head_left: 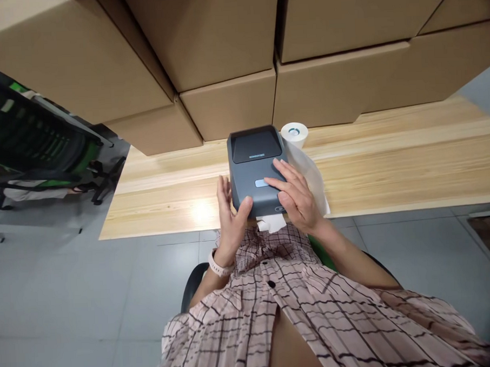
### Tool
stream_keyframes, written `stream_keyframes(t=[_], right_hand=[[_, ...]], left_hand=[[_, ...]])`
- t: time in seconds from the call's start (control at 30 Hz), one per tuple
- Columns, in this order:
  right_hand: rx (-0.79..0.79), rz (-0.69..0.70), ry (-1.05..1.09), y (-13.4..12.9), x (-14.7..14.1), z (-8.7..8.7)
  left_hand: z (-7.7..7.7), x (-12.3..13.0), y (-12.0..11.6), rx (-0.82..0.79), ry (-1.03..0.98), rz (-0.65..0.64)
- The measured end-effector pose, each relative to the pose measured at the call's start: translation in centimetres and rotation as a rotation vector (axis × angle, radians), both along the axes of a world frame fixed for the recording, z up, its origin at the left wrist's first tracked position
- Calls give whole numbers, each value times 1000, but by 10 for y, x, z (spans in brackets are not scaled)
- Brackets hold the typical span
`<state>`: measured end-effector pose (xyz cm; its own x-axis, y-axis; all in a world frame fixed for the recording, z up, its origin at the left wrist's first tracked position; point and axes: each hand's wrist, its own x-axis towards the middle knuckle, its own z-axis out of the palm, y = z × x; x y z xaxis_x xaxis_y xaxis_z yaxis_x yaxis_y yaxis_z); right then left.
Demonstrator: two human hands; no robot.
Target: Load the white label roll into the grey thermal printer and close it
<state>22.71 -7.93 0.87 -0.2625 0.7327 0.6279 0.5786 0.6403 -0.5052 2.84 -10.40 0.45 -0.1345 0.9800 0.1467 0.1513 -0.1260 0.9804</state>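
Note:
A dark grey label printer [249, 183] with a glossy black window stands near the front edge of the wooden table. My left hand [231, 219] steadies its left side, thumb on the top front corner and fingers along the side wall. My right hand [296, 197] lies over the right side with fingers spread, its index fingertip at the pale oblong button [261, 183]. From the printer's front hangs a torn piece of white label paper [271, 223]. Behind and to the right stands a white label roll [295, 132], and a loose strip of backing paper [314, 175] curves beside the printer.
Large cardboard boxes [233, 111] are stacked along the back of the wooden table [390, 161]. An office chair [44, 143] stands on the grey tiled floor at the left. The table's front edge runs close to my lap.

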Motion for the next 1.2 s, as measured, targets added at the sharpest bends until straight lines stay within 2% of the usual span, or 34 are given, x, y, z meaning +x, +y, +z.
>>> stream_keyframes(t=[0.07,0.1,0.13,0.23,0.27,0.33,0.43,0.57,0.7,0.8,0.83,0.9,0.97,1.03,1.1,1.2], right_hand=[[-19,-5,-1,0,0,1],[-35,-12,-3,0,-1,1],[-46,-21,-5,0,-1,2],[-50,-41,-2,0,-3,2],[-48,-41,-2,0,-3,2],[-44,-32,1,0,-3,2],[-16,-6,14,1,-1,1],[44,15,18,3,2,3],[25,-18,-105,2,5,15],[4,-54,-212,4,5,24],[-7,-42,-232,5,6,26],[-42,-6,-228,6,8,25],[-73,22,-157,4,13,20],[-80,33,-55,-1,21,15],[-64,44,11,-9,29,13],[-26,79,-15,-12,38,20]], left_hand=[[-6,-3,-21,21,6,204],[-9,-4,-31,-8,-45,251],[-10,-4,-38,-106,-109,180],[-5,3,-44,-571,-403,-277],[-2,7,-40,-688,-500,-382],[3,16,-30,-775,-611,-430],[1,28,-22,-687,-581,-327],[-12,33,-26,-490,-473,-208],[-18,25,-31,-457,-418,-257],[-18,8,-32,-433,-329,-299],[-17,1,-32,-398,-287,-258],[-14,-13,-31,-282,-205,-98],[-11,-26,-29,-143,-164,86],[-8,-37,-24,-32,-175,206],[-7,-45,-16,28,-218,275],[-4,-48,3,32,-254,265]])
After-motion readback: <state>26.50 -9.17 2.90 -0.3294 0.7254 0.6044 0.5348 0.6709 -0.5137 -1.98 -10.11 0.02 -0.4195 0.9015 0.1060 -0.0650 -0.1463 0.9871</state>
